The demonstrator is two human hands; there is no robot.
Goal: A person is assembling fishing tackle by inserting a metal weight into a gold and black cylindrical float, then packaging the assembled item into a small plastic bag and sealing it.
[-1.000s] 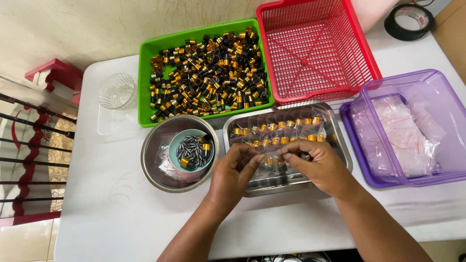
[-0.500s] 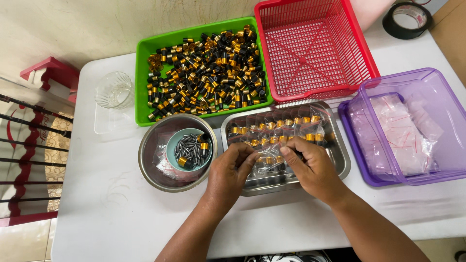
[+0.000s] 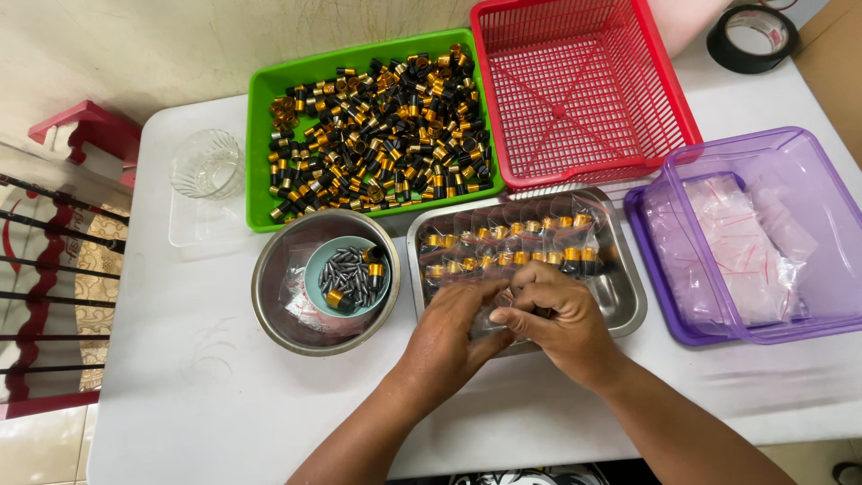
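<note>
Head view only. Both hands are seen together over the near edge of the steel tray (image 3: 620, 296). The left hand (image 3: 449, 337) is curled, fingers bent inward and close together, tips pressed against a small clear plastic bag (image 3: 499, 296). The right hand (image 3: 555, 314) is also curled, fingers narrow, pinching the same bag from the other side; what is in the bag is hidden by the fingers. Rows of small clear bags with gold-and-black caps (image 3: 503, 242) are laid in the tray, just beyond the hands.

A steel bowl (image 3: 278, 314) is placed left of the tray, touching or nearly so; inside it a teal cup (image 3: 316, 269) holding small dark pins (image 3: 346, 268) and a few gold pieces is seen. A green bin (image 3: 260, 180) filled with loose black-and-gold caps (image 3: 386, 126) is set behind the bowl. A red mesh basket (image 3: 584, 90) is seen behind the tray. A purple transparent box (image 3: 664, 260) with empty zip bags (image 3: 745, 251) is placed at right. A clear glass (image 3: 206, 163) is seen far left, a black tape roll (image 3: 750, 36) at the top right, all on a white table (image 3: 180, 404).
</note>
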